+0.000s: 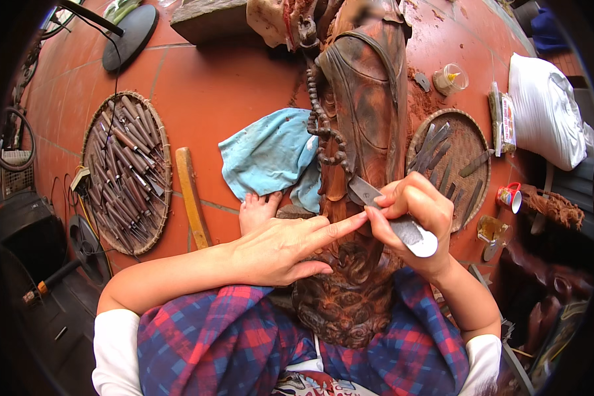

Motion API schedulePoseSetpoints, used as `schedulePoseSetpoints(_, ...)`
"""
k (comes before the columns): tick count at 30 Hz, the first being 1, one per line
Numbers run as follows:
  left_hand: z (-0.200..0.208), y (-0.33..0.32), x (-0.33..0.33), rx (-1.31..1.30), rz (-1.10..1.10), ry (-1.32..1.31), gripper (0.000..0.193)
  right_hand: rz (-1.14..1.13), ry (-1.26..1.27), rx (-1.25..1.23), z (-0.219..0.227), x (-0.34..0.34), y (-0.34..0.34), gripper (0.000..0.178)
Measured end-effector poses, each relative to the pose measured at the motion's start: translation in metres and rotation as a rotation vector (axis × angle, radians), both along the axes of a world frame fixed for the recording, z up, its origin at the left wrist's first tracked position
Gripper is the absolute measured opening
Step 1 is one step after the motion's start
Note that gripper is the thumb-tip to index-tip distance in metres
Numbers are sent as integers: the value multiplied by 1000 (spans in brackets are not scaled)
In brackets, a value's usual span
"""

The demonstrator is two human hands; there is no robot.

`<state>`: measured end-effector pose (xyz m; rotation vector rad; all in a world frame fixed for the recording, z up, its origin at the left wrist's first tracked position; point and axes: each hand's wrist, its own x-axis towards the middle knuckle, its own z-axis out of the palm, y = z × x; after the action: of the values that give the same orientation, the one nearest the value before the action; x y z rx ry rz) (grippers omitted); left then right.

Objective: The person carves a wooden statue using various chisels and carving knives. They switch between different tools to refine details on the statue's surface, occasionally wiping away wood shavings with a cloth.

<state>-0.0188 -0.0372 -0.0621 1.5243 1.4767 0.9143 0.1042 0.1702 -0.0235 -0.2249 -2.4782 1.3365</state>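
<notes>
A large reddish-brown wood carving [362,112] with robe-like folds, a carved bead string and a knobbly curled lower end lies lengthwise in front of me, that end between my knees. My right hand [416,214] is closed around a flat grey metal scraper [364,193]. Its far end lies against the carving, and its broad, pale-edged near end sticks out below my fingers. Across the carving from the left lies my left hand [280,244], index finger stretched out almost to my right fingertips, thumb apart. It holds nothing.
Left, a round woven tray [158,228] holds many wood-handled carving tools, beside a yellowish wooden bar [190,198]. A blue cloth [261,155] lies by my bare foot [259,211]. Right are a tray of metal blades [485,181], a jar [450,79], a red-white cup [509,198] and a white sack [544,112].
</notes>
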Motion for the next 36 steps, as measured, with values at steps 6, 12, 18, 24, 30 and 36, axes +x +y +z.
schedulePoseSetpoints(6, -39, -31, -8, -214, -45, -215, 50, -22, -36, -28, 3, -9, 3, 28)
schedulePoseSetpoints(12, -87, -77, -5, -641, 68, -299, 38, 63, -92, -107, 9, -9, 9, 24)
schedulePoseSetpoints(18, -123, -102, 8, -637, 155, -388, 30, 35, -108, -99, 5, -4, 6, 24)
schedulePoseSetpoints(24, -126, -103, 8, -610, 149, -346, 26, -2, -89, -97, 3, -8, 4, 24)
schedulePoseSetpoints(30, -133, -104, 8, -586, 134, -365, 24, 7, -118, -108, 6, -13, 5, 25)
schedulePoseSetpoints(36, -127, -99, 7, -599, 137, -376, 22, 54, -116, -2, 17, -23, 7, 27)
